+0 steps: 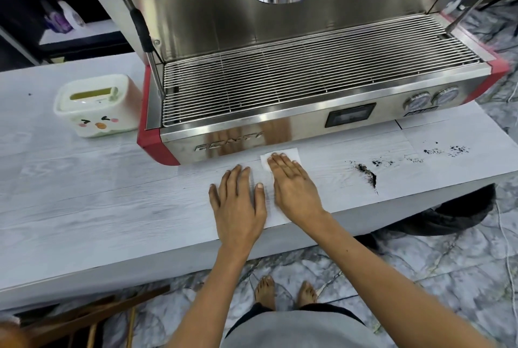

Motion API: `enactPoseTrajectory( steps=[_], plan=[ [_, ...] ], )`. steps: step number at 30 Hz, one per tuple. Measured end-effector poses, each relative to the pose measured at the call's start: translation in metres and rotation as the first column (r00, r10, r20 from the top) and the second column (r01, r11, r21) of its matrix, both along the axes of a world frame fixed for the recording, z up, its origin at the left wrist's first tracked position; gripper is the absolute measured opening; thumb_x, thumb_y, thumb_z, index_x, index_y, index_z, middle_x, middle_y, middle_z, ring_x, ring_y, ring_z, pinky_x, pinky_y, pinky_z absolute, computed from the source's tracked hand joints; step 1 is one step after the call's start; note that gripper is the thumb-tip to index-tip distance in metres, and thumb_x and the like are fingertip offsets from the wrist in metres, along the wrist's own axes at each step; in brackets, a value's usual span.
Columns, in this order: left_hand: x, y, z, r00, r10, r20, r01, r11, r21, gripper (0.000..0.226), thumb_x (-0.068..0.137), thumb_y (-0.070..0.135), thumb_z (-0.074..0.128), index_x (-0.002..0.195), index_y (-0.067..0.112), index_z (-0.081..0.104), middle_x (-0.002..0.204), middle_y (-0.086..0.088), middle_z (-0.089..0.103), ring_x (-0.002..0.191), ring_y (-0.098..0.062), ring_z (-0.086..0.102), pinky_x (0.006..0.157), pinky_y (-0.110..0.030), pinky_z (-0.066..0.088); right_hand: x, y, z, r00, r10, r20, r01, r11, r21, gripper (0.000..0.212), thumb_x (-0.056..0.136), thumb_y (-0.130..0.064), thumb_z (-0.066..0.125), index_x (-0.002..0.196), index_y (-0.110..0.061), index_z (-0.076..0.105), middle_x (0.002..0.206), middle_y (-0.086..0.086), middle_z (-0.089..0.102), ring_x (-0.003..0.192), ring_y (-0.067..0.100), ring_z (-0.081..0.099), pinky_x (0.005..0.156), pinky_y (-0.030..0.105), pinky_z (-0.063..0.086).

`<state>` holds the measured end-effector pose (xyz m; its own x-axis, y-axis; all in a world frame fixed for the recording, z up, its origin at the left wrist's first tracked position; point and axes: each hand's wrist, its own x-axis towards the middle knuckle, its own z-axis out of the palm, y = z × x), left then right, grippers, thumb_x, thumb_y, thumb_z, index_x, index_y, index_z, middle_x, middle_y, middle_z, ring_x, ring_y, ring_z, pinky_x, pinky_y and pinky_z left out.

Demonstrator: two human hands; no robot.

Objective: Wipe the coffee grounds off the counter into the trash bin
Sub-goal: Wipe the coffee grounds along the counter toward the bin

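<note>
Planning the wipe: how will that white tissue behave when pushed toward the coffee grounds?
The tissue looks thin and floppy, so it will probably bunch unless pressed flat, as the right hand does. It seems very light and may slide easily on the smooth counter. The loose grounds will likely smear.

Bright, even light with only faint shadows; soft glare streaks the steel front of the espresso machine (280, 39); wide-angle lens bends the bench (84, 193) edge; corners blur, centre stays fairly sharp.
</note>
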<state>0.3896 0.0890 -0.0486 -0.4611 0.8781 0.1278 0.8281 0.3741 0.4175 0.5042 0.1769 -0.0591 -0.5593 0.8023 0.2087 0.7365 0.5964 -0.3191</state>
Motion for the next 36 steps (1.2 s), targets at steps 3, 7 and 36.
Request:
enactPoseTrajectory(
  steps=[3, 7, 36],
  plan=[
    [0.000, 0.000, 0.000, 1.000, -0.009, -0.007, 0.009, 1.000, -0.006, 0.054, 0.100, 0.049, 0.029, 0.144, 0.023, 0.044, 0.154, 0.003, 0.041, 0.146, -0.018, 0.028, 0.121, -0.052, 0.014, 0.008, -0.001, -0.001, 0.997, -0.073, 0.000, 0.073, 0.997, 0.009, 0.051, 0.088, -0.005, 0.051, 0.139, -0.002, 0.046, 0.144, 0.014, 0.047, 0.137, 0.024, 0.040, 0.114, 0.040, 0.032],
    [0.001, 0.000, 0.000, 1.000, -0.017, -0.012, 0.017, 1.000, -0.005, 0.054, 0.099, 0.050, 0.028, 0.143, 0.024, 0.045, 0.154, 0.004, 0.041, 0.146, -0.019, 0.028, 0.121, -0.053, 0.013, 0.020, -0.001, 0.000, 0.990, -0.141, -0.019, 0.142, 0.990, 0.024, 0.048, 0.087, -0.002, 0.054, 0.135, -0.001, 0.050, 0.139, 0.015, 0.052, 0.133, 0.025, 0.046, 0.112, 0.040, 0.035],
    [0.063, 0.033, -0.003, 0.993, -0.114, 0.031, 0.114, 0.993, 0.019, 0.051, 0.099, 0.046, 0.036, 0.143, 0.024, 0.048, 0.154, 0.007, 0.041, 0.147, -0.013, 0.027, 0.123, -0.046, 0.008, 0.134, 0.021, 0.003, 0.968, -0.234, -0.096, 0.238, 0.971, 0.030, 0.041, 0.091, -0.005, 0.041, 0.128, 0.000, 0.056, 0.134, 0.016, 0.057, 0.128, 0.030, 0.050, 0.107, 0.046, 0.041]
  ],
)
